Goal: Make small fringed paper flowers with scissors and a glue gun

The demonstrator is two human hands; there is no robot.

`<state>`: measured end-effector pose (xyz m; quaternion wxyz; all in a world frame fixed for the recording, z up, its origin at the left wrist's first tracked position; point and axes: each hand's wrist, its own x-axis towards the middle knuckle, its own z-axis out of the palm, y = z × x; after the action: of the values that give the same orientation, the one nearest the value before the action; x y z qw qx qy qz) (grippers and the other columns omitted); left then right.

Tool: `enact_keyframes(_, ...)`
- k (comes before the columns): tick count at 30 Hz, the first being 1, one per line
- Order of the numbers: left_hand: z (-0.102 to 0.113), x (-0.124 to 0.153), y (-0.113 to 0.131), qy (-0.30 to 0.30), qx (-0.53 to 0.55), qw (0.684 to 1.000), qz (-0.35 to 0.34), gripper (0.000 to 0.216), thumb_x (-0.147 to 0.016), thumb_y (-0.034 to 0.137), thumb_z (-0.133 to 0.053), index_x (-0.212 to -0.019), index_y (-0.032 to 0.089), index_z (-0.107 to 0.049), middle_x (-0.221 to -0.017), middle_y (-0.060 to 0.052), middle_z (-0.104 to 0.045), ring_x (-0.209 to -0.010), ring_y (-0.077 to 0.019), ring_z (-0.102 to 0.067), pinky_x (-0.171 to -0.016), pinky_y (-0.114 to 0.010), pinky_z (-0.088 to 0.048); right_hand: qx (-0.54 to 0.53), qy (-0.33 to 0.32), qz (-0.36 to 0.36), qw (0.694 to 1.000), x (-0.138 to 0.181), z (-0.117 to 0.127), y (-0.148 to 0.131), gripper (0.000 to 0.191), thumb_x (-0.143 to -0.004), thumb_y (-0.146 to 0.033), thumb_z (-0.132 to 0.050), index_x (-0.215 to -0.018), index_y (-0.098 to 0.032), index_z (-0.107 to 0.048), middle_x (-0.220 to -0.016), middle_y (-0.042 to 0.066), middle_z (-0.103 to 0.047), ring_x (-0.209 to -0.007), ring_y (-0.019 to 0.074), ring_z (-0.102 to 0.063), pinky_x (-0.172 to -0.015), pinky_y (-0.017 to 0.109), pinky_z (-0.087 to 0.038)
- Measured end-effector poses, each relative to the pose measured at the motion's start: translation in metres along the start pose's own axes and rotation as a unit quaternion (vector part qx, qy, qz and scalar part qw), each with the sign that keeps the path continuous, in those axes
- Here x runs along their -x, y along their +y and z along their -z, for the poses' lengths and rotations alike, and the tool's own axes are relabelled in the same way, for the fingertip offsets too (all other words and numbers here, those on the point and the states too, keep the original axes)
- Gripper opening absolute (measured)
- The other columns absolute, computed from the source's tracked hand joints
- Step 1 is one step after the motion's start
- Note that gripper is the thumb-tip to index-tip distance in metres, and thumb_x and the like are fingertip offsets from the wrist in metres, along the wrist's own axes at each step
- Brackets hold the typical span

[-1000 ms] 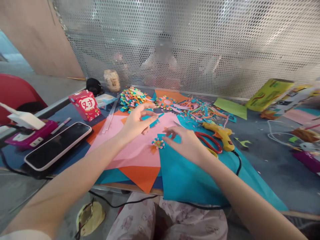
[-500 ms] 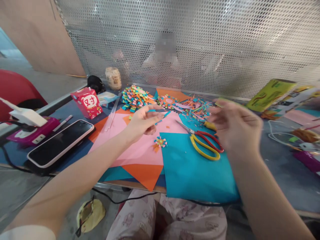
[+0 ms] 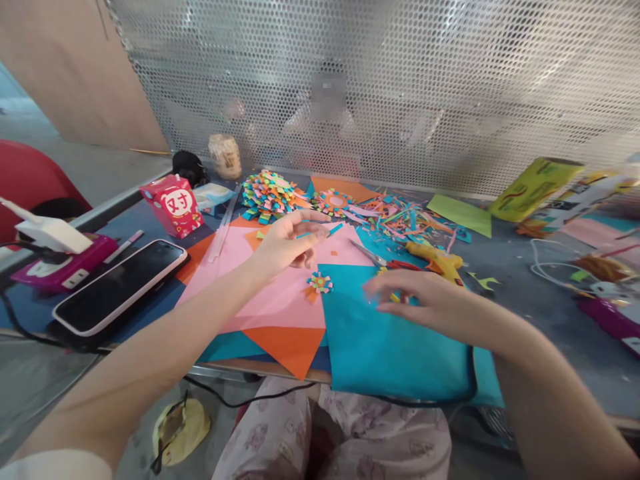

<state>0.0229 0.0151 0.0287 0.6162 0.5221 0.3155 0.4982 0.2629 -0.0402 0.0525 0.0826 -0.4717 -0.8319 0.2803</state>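
My left hand (image 3: 287, 241) hovers over the pink paper sheet (image 3: 280, 297), its fingers pinched on a thin blue paper strip (image 3: 314, 234). A small multicoloured paper flower (image 3: 320, 283) lies just below it, at the edge of the teal sheet (image 3: 395, 353). My right hand (image 3: 425, 301) is low over the teal sheet with fingers stretched to the left, slightly blurred, covering the handles of the red and yellow scissors (image 3: 373, 255). It holds nothing that I can see.
A yellow glue gun (image 3: 436, 257) lies behind my right hand, its cable running off the front edge. Paper scraps (image 3: 400, 223), a pile of folded pieces (image 3: 267, 193), a red carton (image 3: 173, 203) and a phone (image 3: 120, 283) surround the sheets. A perforated metal screen closes the back.
My right hand left the small flower, swung up and to the right, then came down over the scissors. The left hand has barely moved.
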Motion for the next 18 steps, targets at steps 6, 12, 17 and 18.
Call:
enact_keyframes(6, 0.001, 0.001, 0.001, 0.001, -0.013, 1.0, -0.002, 0.023, -0.074, 0.019, -0.072, -0.094, 0.018, -0.061, -0.082, 0.003, -0.065, -0.036, -0.0008, -0.048, -0.032, -0.016, -0.026, 0.061, 0.082, 0.108, 0.989, -0.065, -0.04, 0.006, 0.039, -0.087, -0.022, -0.053, -0.125, -0.022, -0.059, -0.129, 0.01, -0.063, -0.122, 0.0264, -0.057, -0.103, 0.048, -0.045)
enact_keyframes(12, -0.002, 0.001, 0.003, 0.008, -0.049, 0.999, -0.003, 0.019, -0.077, 0.016, -0.067, -0.094, 0.018, -0.06, -0.083, 0.001, -0.064, -0.041, -0.0024, -0.052, -0.034, -0.017, -0.028, -0.021, 0.095, 0.063, 0.993, -0.073, -0.049, -0.009, 0.037, -0.075, -0.019, -0.07, -0.111, -0.019, -0.063, -0.097, 0.007, -0.069, -0.092, 0.022, -0.066, -0.082, 0.037, -0.054)
enact_keyframes(17, -0.003, 0.001, 0.003, 0.015, -0.082, 0.995, -0.047, 0.017, -0.075, 0.016, -0.067, -0.09, 0.016, -0.06, -0.082, 0.0, -0.062, -0.047, -0.004, -0.053, -0.033, -0.016, -0.025, -0.206, 0.102, -0.021, 0.973, -0.066, -0.033, 0.0, 0.032, -0.064, -0.019, -0.075, -0.094, -0.017, -0.066, -0.072, -0.002, -0.061, -0.066, 0.0146, -0.062, -0.062, 0.029, -0.052)
enact_keyframes(18, -0.003, 0.001, 0.002, 0.027, -0.092, 0.994, -0.056, 0.016, -0.075, 0.016, -0.067, -0.089, 0.016, -0.06, -0.082, 0.0, -0.063, -0.049, -0.0038, -0.052, -0.034, -0.015, -0.027, -0.25, 0.1, -0.044, 0.962, -0.063, -0.028, 0.004, 0.028, -0.064, -0.024, -0.077, -0.089, -0.017, -0.065, -0.07, -0.002, -0.062, -0.064, 0.0145, -0.062, -0.06, 0.029, -0.051)
